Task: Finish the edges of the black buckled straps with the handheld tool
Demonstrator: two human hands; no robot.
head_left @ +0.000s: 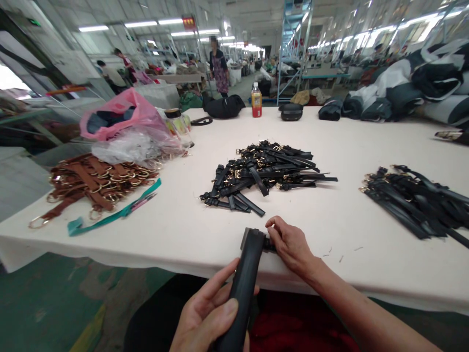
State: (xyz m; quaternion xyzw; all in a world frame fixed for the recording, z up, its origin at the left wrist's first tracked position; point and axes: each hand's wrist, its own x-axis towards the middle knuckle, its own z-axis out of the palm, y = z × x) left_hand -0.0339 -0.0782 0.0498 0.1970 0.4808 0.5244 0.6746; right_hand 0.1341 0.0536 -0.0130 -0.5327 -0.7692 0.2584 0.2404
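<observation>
Left hand [210, 315] wrapped round black strap [245, 283], near counter [183, 234] edge, grip closed tight. Right hand [291, 244] pinches small black piece at strap's far end, fingertips closed on it. Risk imo: strap overhangs edge, so loose pinch drops piece to floor. Black strap pile [264, 173] sits just beyond; stray sleeve could drag some off.

Matt black leather-like strap [244, 288], brass-coloured metal buckles on the black strap pile [262, 176], smooth pale cloth-covered table [183, 230].
</observation>
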